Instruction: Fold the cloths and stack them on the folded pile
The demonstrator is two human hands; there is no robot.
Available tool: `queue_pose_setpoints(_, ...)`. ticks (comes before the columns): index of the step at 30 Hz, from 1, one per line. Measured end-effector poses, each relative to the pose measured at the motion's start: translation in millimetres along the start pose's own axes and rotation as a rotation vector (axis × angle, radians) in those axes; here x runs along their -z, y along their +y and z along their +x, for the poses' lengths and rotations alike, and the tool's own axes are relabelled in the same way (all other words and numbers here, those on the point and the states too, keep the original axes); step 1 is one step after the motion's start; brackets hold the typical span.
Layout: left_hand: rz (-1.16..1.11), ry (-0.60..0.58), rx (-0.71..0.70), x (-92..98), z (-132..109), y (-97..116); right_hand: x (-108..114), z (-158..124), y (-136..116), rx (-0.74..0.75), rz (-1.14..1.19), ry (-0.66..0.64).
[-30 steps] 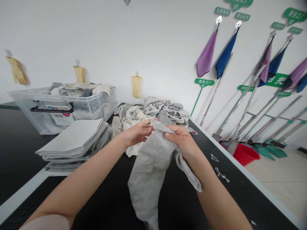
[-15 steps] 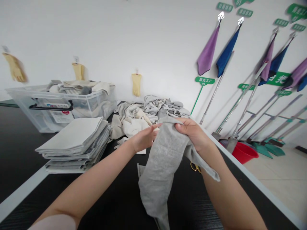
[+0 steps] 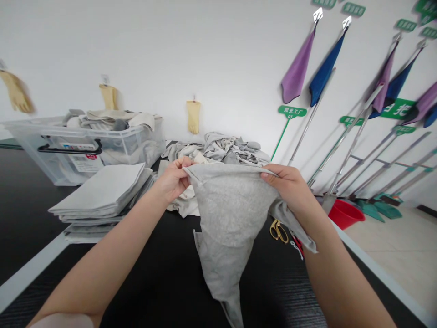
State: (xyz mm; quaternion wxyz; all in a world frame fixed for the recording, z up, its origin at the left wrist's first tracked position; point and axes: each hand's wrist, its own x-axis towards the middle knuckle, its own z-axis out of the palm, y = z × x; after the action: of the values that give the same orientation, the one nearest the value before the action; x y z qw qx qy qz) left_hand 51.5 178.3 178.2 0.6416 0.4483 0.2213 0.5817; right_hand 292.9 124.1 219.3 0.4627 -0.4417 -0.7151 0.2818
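Head view: two hands (image 3: 173,179) (image 3: 289,186) hold one grey cloth (image 3: 232,207).

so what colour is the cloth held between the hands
Light grey, faintly mottled; the cloth shows best in the head view.

To our left, a stack of cloths (image 3: 99,189) sits before a bin of cloths (image 3: 134,148). Ahead on the tabletop (image 3: 153,282), a heap (image 3: 232,148) lies behind the held cloth (image 3: 235,205), with scissors (image 3: 283,235) right of that cloth.
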Motion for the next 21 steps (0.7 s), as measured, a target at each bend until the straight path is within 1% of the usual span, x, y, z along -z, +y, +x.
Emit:
queue_pose_setpoints(3,0.086,0.056,-0.042,7.8,1.3,7.0,0.6,1.6,2.7,-0.012,0.012,0.006)
queue_pose_setpoints(5,0.124,0.113,-0.037,15.0,4.6,12.2,1.0,2.4,3.7,-0.006,0.022,0.008)
queue_pose_setpoints(8,0.073,0.184,-0.060,24.9,9.7,19.7,0.7,2.7,3.9,0.006,0.059,0.013)
queue_pose_setpoints(10,0.098,0.241,-0.165,24.7,9.4,21.7,-0.9,2.5,2.3,0.005,0.077,0.001)
queue_pose_setpoints(12,0.254,0.255,-0.345,14.7,4.1,20.1,-4.3,2.2,-0.9,0.012,0.070,-0.033)
queue_pose_setpoints(13,0.384,0.220,-0.432,6.1,-0.1,18.2,-6.8,1.9,-3.2,0.025,0.056,-0.056)
queue_pose_setpoints(14,0.537,0.157,-0.500,-4.2,-4.9,15.8,-9.6,1.6,-5.8,0.040,0.037,-0.083)
queue_pose_setpoints(15,0.699,0.070,-0.547,-15.3,-9.8,13.1,-12.9,1.1,-8.8,0.055,0.013,-0.113)
queue_pose_setpoints(16,0.856,-0.033,-0.566,-26.4,-14.1,10.1,-16.4,0.5,-11.9,0.070,-0.018,-0.140)
queue_pose_setpoints(18,1.102,-0.217,-0.524,-44.8,-19.4,3.5,-23.3,-1.2,-18.1,0.098,-0.104,-0.189)
queue_pose_setpoints(19,1.182,-0.266,-0.486,-51.0,-20.1,0.4,-26.3,-2.2,-20.7,0.114,-0.155,-0.200)
queue_pose_setpoints(21,1.283,-0.289,-0.450,-56.8,-18.4,-3.9,-30.1,-3.6,-24.2,0.153,-0.250,-0.187)
